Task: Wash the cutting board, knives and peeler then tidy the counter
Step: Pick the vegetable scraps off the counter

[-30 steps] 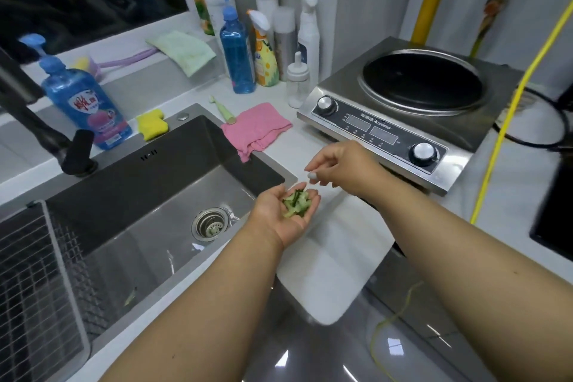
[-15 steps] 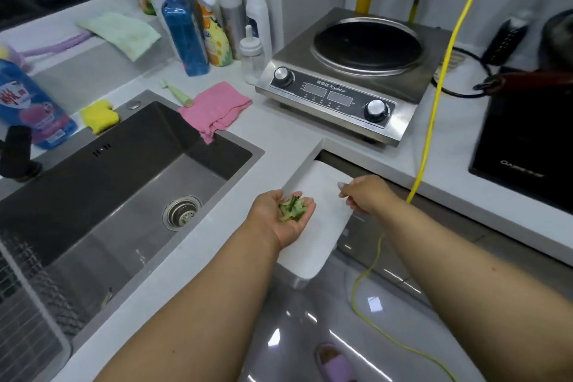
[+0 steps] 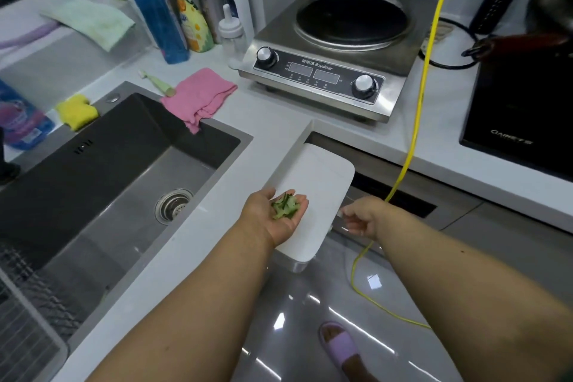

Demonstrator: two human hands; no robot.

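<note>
**Peels in hand, bin right there — don't fumble the dump**

Left hand (image 3: 276, 220) is palm up, fingers gently cupped, its grip cradling a little heap of green vegetable peelings (image 3: 285, 206). It's hovering right over the flat white lid of the tall white rubbish bin (image 3: 319, 183) tucked into the inside corner of the pale grey surface (image 3: 273, 121). Right hand (image 3: 361, 217) is down at the bin's right edge with fingers curled; can't tell whether that grip is actually clamped on the lid edge or just brushing it, it's too blurry there.

My read: the step is getting the lid open and tipping the scraps in. Keep the left palm level until there's a real opening, then roll the wrist over the gap, not over the lid. Those bits look wet and sticky, so a flick or a thumb swipe will probably be needed.

Room-wise, the bin sits tight against the surface edge on its left and back. The free side is right and front, over the glossy grey floor (image 3: 310, 304). The thin yellow cable (image 3: 415, 139) hangs just beside the right hand, so watch for snagging it. The dark steel sink (image 3: 102, 170) is open to the left. Board, knives and peeler aren't anywhere I can see.
</note>
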